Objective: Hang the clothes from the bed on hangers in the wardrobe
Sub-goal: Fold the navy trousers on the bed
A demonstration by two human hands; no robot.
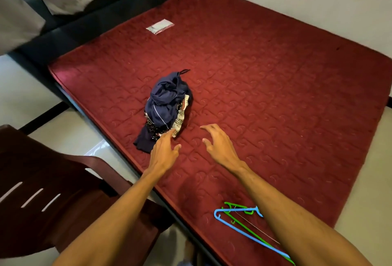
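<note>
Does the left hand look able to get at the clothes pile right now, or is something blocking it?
Probably yes. The left hand is open, fingertips at the near edge of the clothes pile, nothing lying between them. The right hand hovers open to one side.

Off the middle of the mattress [265,96]: clothes pile [167,104] at 9, hangers [236,205] at 6, chair [53,180] past the edge at 8. From 12 to 4 it's all bare.

crumpled navy and patterned clothes [165,106] heaped on bed [275,96], hangers [244,221] near edge
</note>
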